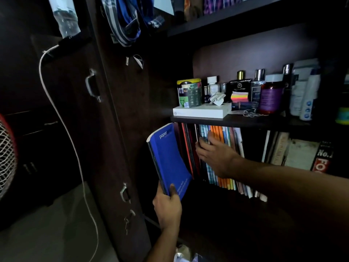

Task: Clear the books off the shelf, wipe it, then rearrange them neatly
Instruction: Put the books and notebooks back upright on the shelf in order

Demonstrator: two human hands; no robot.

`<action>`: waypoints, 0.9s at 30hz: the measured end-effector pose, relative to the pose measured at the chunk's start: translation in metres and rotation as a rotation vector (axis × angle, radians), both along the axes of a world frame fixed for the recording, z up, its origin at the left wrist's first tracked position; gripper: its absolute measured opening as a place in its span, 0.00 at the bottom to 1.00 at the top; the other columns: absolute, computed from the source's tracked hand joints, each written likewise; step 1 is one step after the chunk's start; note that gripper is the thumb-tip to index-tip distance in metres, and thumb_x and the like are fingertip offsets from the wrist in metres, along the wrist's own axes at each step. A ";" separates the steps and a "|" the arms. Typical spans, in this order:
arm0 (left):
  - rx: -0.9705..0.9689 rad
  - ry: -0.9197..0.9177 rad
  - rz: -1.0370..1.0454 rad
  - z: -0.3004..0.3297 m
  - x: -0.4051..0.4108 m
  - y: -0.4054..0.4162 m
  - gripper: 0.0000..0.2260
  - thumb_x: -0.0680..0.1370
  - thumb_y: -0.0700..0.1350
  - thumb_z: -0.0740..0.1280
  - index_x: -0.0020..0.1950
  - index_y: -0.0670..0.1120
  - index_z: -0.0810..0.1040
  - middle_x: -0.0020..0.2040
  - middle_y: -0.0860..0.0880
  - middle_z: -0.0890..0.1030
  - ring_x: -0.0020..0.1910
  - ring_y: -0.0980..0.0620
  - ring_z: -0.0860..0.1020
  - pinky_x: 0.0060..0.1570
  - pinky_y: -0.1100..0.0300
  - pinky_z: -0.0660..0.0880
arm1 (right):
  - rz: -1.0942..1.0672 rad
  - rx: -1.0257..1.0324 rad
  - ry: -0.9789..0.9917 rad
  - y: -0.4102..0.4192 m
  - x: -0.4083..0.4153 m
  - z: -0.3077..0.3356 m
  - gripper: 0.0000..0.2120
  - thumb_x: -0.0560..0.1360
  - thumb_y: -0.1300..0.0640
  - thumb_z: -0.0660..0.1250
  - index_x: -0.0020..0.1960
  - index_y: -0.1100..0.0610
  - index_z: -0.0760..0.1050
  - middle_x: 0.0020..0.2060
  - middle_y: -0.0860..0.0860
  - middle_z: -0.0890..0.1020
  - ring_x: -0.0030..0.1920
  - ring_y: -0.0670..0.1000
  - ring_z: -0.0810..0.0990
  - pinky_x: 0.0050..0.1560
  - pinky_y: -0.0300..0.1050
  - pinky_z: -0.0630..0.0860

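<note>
A: Well, from the head view, we hold the blue book (168,159) in our left hand (167,208): the thumb lies curled over its lower cover and the fingers wrap behind the spine edge. It stands tilted, top leaning away from the row, just left of the other books.

B: And our right hand (215,154)?

A: It reaches into the lower shelf (236,121). The fingers (203,143) curl round the front edge of a thin dark book (197,137) in the row, the thumb below them; the palm lies over the spines of the notebooks (221,157) to the right of the fingertips.

B: Are the rest of the books on the shelf?

A: Yes, they stand upright, packed from just left of our fingertips out past the wrist, with thicker books (302,154) farther right beyond a dark gap.

B: What sits above our fingers?

A: On the board overhead we see a white box (202,112), a patterned tin (189,92) on it, and bottles (264,91) to the right. A white cable (62,120) hangs well left of the left hand.
</note>
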State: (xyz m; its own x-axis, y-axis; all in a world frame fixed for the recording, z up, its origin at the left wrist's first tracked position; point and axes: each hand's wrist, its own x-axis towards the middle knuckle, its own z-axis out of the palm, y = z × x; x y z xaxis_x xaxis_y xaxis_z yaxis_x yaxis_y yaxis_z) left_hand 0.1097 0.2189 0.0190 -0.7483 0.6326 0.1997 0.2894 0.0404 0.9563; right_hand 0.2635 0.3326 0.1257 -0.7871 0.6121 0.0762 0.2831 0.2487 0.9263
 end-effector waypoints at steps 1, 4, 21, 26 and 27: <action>0.007 -0.003 -0.006 0.000 0.001 -0.001 0.16 0.82 0.47 0.66 0.70 0.47 0.77 0.62 0.44 0.81 0.61 0.39 0.79 0.60 0.50 0.76 | -0.024 0.009 -0.011 -0.004 -0.011 0.001 0.29 0.82 0.43 0.54 0.76 0.60 0.66 0.73 0.62 0.65 0.73 0.67 0.60 0.71 0.72 0.53; 0.030 0.012 -0.031 0.000 0.000 -0.004 0.16 0.82 0.46 0.68 0.69 0.46 0.78 0.60 0.44 0.82 0.60 0.41 0.80 0.58 0.57 0.74 | -0.147 0.063 -0.201 -0.009 -0.052 -0.001 0.28 0.80 0.39 0.59 0.73 0.56 0.72 0.73 0.61 0.69 0.72 0.70 0.59 0.69 0.74 0.52; -0.068 0.158 -0.190 -0.004 0.003 -0.005 0.16 0.81 0.51 0.68 0.64 0.44 0.80 0.57 0.45 0.83 0.58 0.43 0.80 0.51 0.62 0.72 | -0.546 -0.184 -0.136 0.014 -0.072 -0.015 0.27 0.82 0.41 0.56 0.76 0.52 0.64 0.74 0.58 0.67 0.75 0.64 0.61 0.72 0.63 0.58; -0.142 0.224 -0.268 -0.013 0.002 0.000 0.15 0.80 0.53 0.69 0.62 0.45 0.82 0.56 0.45 0.84 0.57 0.43 0.82 0.53 0.57 0.78 | -0.277 -0.226 -0.005 0.009 -0.023 -0.033 0.27 0.83 0.45 0.57 0.78 0.56 0.65 0.77 0.57 0.66 0.79 0.63 0.56 0.78 0.64 0.43; -0.151 0.253 -0.290 -0.012 0.004 0.000 0.16 0.80 0.53 0.69 0.63 0.46 0.82 0.57 0.45 0.84 0.58 0.44 0.81 0.55 0.56 0.78 | -0.179 -0.248 0.070 0.004 -0.014 -0.033 0.23 0.83 0.46 0.59 0.74 0.56 0.70 0.74 0.56 0.72 0.77 0.62 0.61 0.78 0.65 0.41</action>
